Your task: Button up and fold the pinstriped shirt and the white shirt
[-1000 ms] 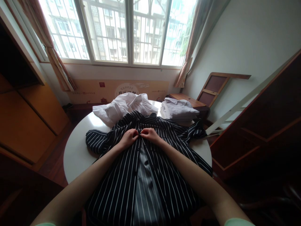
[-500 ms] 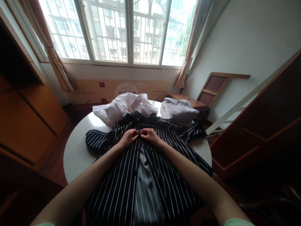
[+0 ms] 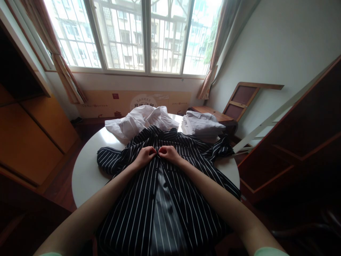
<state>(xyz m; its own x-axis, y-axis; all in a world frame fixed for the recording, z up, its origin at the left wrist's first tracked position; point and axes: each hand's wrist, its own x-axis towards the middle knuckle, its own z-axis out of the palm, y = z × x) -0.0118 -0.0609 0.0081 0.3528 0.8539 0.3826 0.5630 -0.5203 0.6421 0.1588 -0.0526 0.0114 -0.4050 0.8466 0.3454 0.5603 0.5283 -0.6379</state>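
- While both hands meet at the front opening of the striped garment [image 3: 138, 206], left hand [image 3: 145, 156] has thumb and fingers closed in a small pinch on its edge; right hand [image 3: 169, 154] same, fingertips just beside the left's.
- Exact bit of cloth or button between the fingertips: too small to tell.
- Garment vs grip: black with white stripes, front up, on round white table [image 3: 86, 177]. Collar just beyond the pinch, sleeves out to either side, body runs from the grip toward the wearer and past the near table edge.
- Below the grip the front parts in a narrow wedge, grey striped inside showing.
- Counts: garment, one; hands, two, both on it; table, one.
- White cloth heap [image 3: 141, 119]: one, loose and crumpled, far side, left of the collar; number of pieces unclear.
- White folded stack [image 3: 202, 124]: one, far side, right of the collar; layers can't be counted.
- Curtains: two, left curtain [image 3: 62, 71] and right curtain [image 3: 209, 80], flanking one window [image 3: 124, 35].
- Printed panel [image 3: 103, 101]: below window, behind table.
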